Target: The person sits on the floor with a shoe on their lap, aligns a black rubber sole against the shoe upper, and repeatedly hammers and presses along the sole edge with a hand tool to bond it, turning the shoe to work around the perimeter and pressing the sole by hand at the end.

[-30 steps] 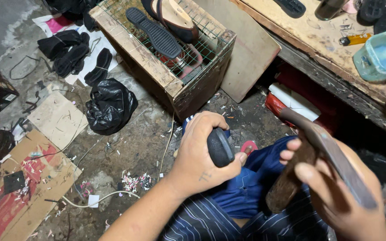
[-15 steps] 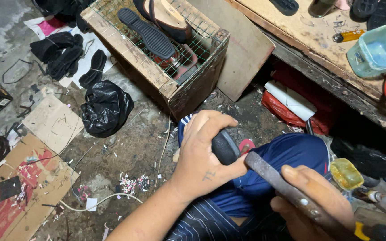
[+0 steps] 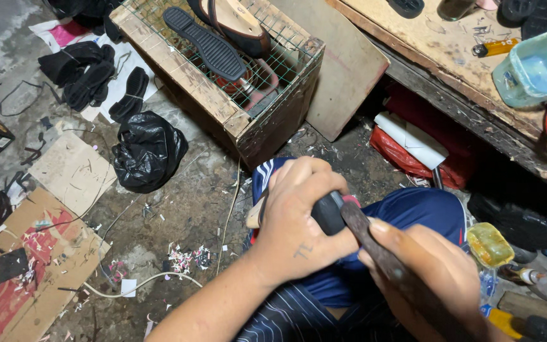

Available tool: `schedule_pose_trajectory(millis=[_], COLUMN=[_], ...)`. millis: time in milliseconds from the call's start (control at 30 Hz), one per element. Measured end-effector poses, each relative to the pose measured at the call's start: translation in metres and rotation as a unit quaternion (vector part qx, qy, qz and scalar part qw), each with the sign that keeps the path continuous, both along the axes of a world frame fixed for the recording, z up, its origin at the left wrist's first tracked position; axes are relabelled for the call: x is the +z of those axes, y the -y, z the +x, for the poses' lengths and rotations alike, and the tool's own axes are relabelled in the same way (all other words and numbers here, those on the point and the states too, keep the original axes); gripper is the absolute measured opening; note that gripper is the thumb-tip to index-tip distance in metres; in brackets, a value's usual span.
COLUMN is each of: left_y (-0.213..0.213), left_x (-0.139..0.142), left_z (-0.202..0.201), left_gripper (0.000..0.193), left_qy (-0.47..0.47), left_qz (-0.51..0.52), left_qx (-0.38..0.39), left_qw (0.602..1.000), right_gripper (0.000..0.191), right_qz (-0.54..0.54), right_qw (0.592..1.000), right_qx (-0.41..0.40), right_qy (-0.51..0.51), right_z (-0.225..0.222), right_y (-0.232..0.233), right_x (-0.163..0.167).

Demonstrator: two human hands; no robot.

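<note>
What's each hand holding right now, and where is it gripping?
The left hand wraps over the top of a black shoe heel held on the lap. The right hand grips a dark hammer-like tool low on its handle, its head against the heel.

Flattened red-printed cardboard box lower left; black plastic bag nearby.
</note>
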State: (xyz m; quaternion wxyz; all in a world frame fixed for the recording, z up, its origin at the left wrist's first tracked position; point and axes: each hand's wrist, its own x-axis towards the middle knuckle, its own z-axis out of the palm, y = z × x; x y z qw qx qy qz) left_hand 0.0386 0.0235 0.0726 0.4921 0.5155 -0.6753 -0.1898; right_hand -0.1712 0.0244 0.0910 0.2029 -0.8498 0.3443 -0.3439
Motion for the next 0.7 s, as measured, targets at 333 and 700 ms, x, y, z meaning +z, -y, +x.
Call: schedule_pose_trajectory(millis=[333, 700], left_y=[-0.006, -0.025], left_x=[0.001, -0.017], left_z=[0.000, -0.003], left_gripper=[0.045, 0.107], left_qy=[0.002, 0.053], left_qz=[0.002, 0.066], left_qx=[-0.012, -0.080], left_qw=[1.000, 0.993], right_gripper=[0.055, 0.094], right_qz=[0.108, 0.315], right_qw=[0.983, 0.922], right_qx=[-0.066, -0.047], right_qy=[0.132, 0.219], right_z=[0.014, -0.015], right_y=[-0.001, -0.019], right_x=[-0.017, -0.043])
